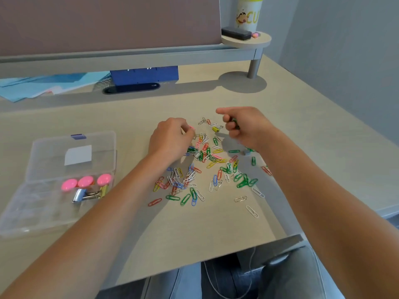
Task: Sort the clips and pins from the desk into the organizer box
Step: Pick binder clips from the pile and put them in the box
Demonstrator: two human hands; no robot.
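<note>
Several coloured paper clips [207,169] lie scattered in a pile on the beige desk [194,229]. My left hand [170,138] hovers at the pile's far left and pinches a small pink clip [191,127] at its fingertips. My right hand [244,126] is curled above the pile's far right and holds something green in its fingers. A yellow binder clip [216,128] lies between the hands. The clear organizer box [43,203] stands open at the left, with three pink pins [86,181] and silver and gold binder clips [88,194] inside.
A raised shelf [151,53] runs along the back with a blue box [144,74] and a dark pen case [131,88] beneath it. Blue papers [43,85] lie at the back left. A cup [248,14] and eraser [236,33] sit on a round stand. The desk edge is near my lap.
</note>
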